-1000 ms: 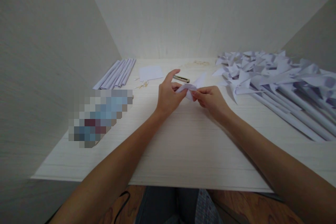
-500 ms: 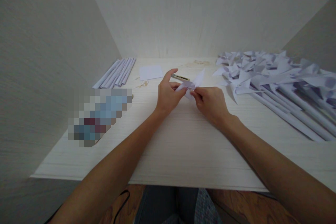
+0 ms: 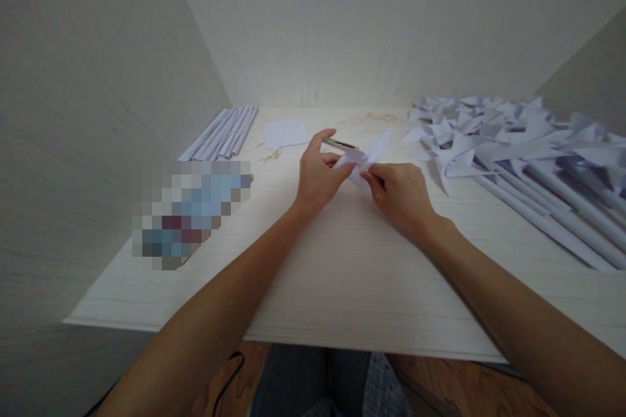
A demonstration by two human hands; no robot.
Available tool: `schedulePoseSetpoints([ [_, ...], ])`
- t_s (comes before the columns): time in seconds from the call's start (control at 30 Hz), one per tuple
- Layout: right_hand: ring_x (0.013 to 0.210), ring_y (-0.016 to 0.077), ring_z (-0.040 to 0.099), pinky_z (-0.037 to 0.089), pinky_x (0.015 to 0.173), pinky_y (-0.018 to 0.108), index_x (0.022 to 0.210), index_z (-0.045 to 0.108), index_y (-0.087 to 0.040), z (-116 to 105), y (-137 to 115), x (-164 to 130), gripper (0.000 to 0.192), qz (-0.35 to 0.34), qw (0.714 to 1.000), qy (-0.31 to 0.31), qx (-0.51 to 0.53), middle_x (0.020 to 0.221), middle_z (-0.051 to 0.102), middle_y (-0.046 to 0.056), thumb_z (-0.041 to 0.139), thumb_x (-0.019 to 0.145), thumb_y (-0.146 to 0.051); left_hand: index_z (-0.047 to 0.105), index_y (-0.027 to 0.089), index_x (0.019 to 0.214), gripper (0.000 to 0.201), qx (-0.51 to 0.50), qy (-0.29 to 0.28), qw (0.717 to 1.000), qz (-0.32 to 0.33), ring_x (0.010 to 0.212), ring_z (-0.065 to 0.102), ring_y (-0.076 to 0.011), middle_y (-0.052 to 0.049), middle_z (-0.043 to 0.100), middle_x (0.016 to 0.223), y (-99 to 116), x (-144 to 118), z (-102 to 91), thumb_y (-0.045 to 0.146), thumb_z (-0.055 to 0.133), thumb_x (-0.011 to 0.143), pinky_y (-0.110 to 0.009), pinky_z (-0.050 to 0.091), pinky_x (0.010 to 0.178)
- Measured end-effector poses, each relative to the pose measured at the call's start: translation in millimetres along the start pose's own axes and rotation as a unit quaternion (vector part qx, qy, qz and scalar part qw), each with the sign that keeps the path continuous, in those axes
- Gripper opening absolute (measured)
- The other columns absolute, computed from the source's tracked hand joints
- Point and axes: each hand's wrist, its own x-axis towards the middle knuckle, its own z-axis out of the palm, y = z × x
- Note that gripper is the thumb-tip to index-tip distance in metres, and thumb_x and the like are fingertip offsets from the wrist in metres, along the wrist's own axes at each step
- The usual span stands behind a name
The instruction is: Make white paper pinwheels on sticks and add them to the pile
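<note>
A small white folded paper piece (image 3: 366, 155) is held just above the pale wooden table (image 3: 342, 273) between both hands. My left hand (image 3: 317, 176) pinches its left side, thumb raised and fingers curled under. My right hand (image 3: 398, 195) grips its near right edge with fingertips. One pointed flap of the paper sticks up to the right. A metal stapler-like tool (image 3: 340, 143) lies on the table right behind the paper.
A heap of finished white paper pinwheels on rolled sticks (image 3: 518, 150) fills the right side. Rolled paper sticks (image 3: 220, 133) lie at the back left, a white paper square (image 3: 286, 132) beside them. A blurred-out object (image 3: 188, 212) sits on the left. Walls close in on three sides.
Both hands kept hold of the paper piece; my right hand turned and shifted its grip, and a pointed flap now stands up higher to the right.
</note>
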Motion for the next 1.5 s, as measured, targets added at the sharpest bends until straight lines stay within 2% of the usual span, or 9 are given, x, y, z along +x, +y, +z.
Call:
schedulePoseSetpoints([
  [0.4,0.05,0.0143,0.044,0.022,0.052,0.028,0.058,0.058,-0.016,5.5,2.8,-1.5,0.031,-0.001,0.999,0.019,0.026,0.056,0.06,0.006,0.043,0.083,-0.024,0.044,0.014,0.109,0.058,-0.061,0.008,0.997,-0.053,0.051,0.058,-0.0096,0.004,0.062,0.059,-2.4,4.0,-0.4,0.01,0.066,0.055,-0.018,0.042,0.049],
  [0.63,0.05,0.014,0.044,0.022,0.052,0.027,0.056,0.056,-0.016,7.6,4.7,-1.8,0.032,-0.008,0.999,0.033,0.039,0.056,0.06,0.005,0.042,0.083,-0.025,0.044,0.013,0.107,0.058,-0.119,0.007,0.987,-0.107,0.053,0.059,-0.0106,0.002,0.063,0.061,-2.7,4.9,-0.2,0.008,0.066,0.054,-0.022,0.046,0.056],
  [0.93,0.049,0.0134,0.043,0.022,0.052,0.027,0.055,0.055,-0.016,8.8,7.3,-2.5,0.033,-0.018,0.997,0.047,0.06,0.055,0.059,0.005,0.041,0.084,-0.026,0.046,0.016,0.098,0.048,-0.138,0.003,0.981,-0.134,0.048,0.056,-0.0076,0.006,0.062,0.057,0.3,3.5,0.6,0.007,0.065,0.055,-0.02,0.045,0.051],
  [1.13,0.05,0.0135,0.043,0.023,0.052,0.027,0.054,0.053,-0.017,10.3,9.1,-3.3,0.034,-0.03,0.995,0.065,0.075,0.054,0.056,0.004,0.04,0.084,-0.027,0.046,0.016,0.091,0.043,-0.172,-0.005,0.972,-0.16,0.048,0.058,-0.0077,0.004,0.064,0.059,2.8,3.6,0.9,0.007,0.066,0.054,-0.02,0.046,0.052],
  [1.37,0.05,0.0136,0.043,0.024,0.052,0.026,0.055,0.051,-0.017,10.1,10.0,-3.3,0.035,-0.043,0.993,0.066,0.083,0.055,0.055,0.004,0.039,0.085,-0.028,0.045,0.017,0.089,0.04,-0.165,-0.008,0.974,-0.155,0.048,0.057,-0.0074,0.005,0.063,0.059,1.4,4.2,0.9,0.008,0.065,0.056,-0.021,0.047,0.053],
  [1.5,0.051,0.0137,0.044,0.024,0.052,0.027,0.055,0.051,-0.018,10.8,10.4,-3.3,0.035,-0.046,0.993,0.068,0.081,0.055,0.055,0.004,0.039,0.085,-0.029,0.045,0.015,0.098,0.048,-0.137,-0.01,0.983,-0.12,0.051,0.059,-0.0098,0.004,0.063,0.059,0.7,4.1,-0.1,0.007,0.064,0.056,-0.023,0.047,0.056],
])
